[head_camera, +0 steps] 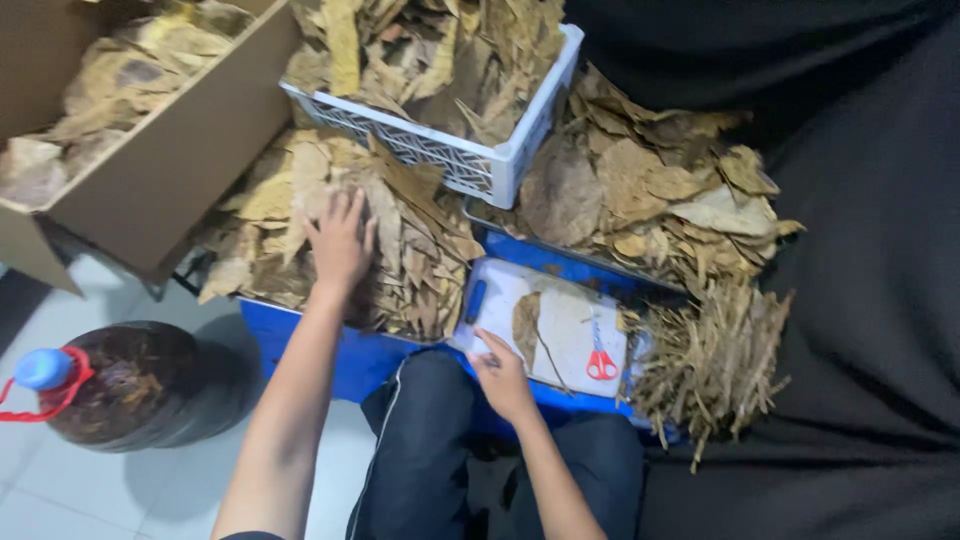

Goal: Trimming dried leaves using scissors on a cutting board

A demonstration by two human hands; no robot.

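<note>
— What is being touched by each hand?

— The pile of dried leaves (pixel 330 240) at the left is being pressed by the left hand (pixel 340 240), fingers spread flat, nothing clasped. The near edge of the white cutting board (pixel 560 330) is being touched by the right hand (pixel 503 378), fingers loosely curled, nothing gripped.

— What is being hidden or cut off?

— The blue tray (pixel 300 340) is being largely covered by leaves. One leaf (pixel 526 322) and red scissors (pixel 601 360) are being carried on the board. The white crate (pixel 480 160) and cardboard box (pixel 160 160), far left, are being cropped by the frame. The dark jug's (pixel 130 385) contents are hard to make out.
</note>
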